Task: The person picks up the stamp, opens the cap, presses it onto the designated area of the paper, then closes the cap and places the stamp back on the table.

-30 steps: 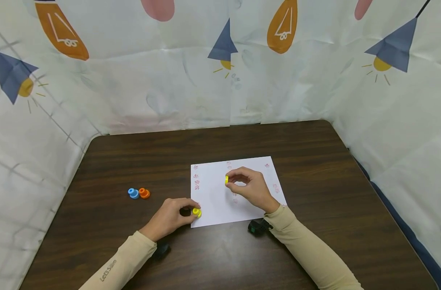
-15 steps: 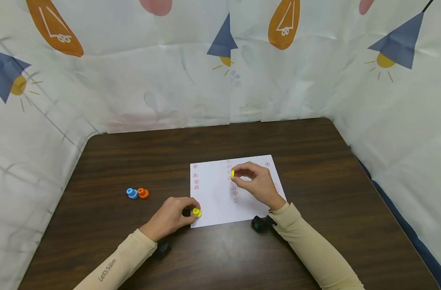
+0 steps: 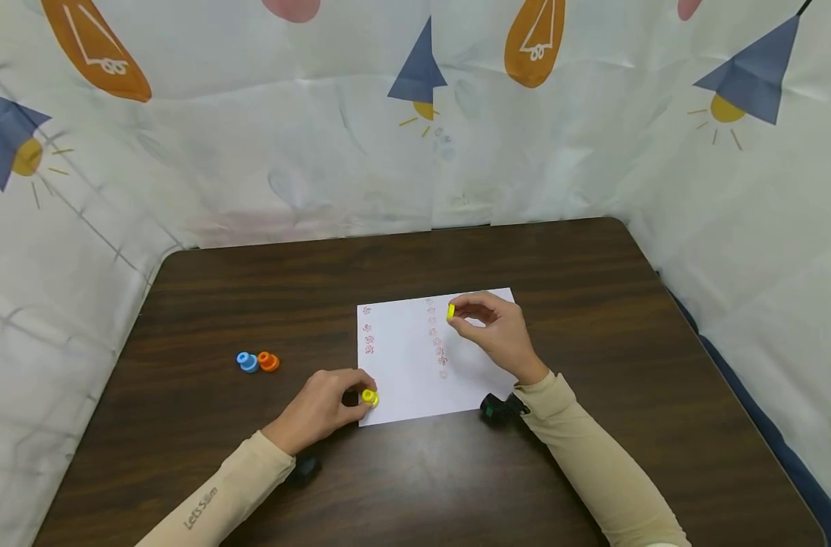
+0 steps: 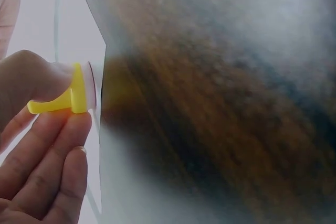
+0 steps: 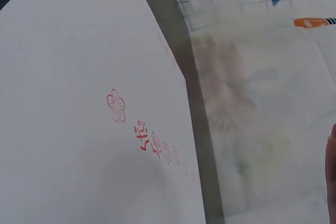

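Observation:
My left hand [image 3: 323, 403] pinches a small yellow stamp [image 3: 370, 397] at the lower left corner of the white paper [image 3: 405, 380]. In the left wrist view the yellow stamp [image 4: 79, 90] lies sideways between thumb and fingers, its pale flat face turned right. Above the paper's upper right part, my right hand [image 3: 495, 328] pinches a thin yellow piece [image 3: 450, 311] between thumb and fingertips. Red stamp prints [image 3: 369, 339] run down the paper's left side, and more red prints [image 3: 441, 355] form a middle column. A flower print [image 5: 116, 106] shows in the right wrist view.
A blue stamp [image 3: 248, 362] and an orange stamp [image 3: 268, 362] stand side by side left of the paper on the dark wooden table [image 3: 306, 296]. A white patterned curtain [image 3: 320, 167] hangs behind the table and along its sides.
My right hand has moved right and farther back over the paper with the yellow piece, uncovering the middle column of prints. The left hand holds its stamp in nearly the same place.

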Tool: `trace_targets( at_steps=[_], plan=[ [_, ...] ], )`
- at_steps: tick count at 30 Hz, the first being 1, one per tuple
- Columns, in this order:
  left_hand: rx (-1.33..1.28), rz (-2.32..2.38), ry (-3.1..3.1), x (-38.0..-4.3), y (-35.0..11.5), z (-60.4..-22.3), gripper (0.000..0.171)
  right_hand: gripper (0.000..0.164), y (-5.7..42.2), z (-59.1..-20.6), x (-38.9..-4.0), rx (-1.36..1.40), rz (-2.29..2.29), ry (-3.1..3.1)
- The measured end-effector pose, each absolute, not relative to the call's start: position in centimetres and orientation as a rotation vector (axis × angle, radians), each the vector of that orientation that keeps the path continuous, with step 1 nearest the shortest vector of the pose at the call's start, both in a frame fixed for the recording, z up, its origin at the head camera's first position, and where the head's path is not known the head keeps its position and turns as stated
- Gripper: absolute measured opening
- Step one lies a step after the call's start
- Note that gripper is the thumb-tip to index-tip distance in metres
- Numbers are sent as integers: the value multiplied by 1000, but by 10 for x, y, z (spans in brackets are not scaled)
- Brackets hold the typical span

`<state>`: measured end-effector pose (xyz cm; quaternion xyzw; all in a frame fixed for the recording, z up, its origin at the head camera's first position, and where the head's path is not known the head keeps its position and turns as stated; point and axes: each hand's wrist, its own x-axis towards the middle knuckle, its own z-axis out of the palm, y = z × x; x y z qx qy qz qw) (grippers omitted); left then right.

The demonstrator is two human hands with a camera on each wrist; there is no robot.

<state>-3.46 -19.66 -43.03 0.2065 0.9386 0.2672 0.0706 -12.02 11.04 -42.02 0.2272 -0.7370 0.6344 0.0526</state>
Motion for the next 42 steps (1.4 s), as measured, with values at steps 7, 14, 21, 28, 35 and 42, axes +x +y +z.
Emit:
trace_targets(
  at_steps=[7,14,21,28,35,42],
  plan=[
    [639,787,2801,-39,-194,-426,21,26,117,-414,-124,700,1914,-2185],
    [608,799,2786,-39,-194,-426,22,27,124,-410,-127,673,1893,-2176],
    [627,767,2800,-38,-192,-425,22,28,128,-406,-127,654,1902,-2162],
    [643,769,2842,-37,-191,-417,24,29,130,-405,-127,657,1903,-2155],
    [568,832,2907,-44,-194,-403,28,29,131,-404,-126,659,1903,-2148],
    [546,976,2947,-52,-196,-394,25,29,130,-404,-125,654,1921,-2157]
  ],
)
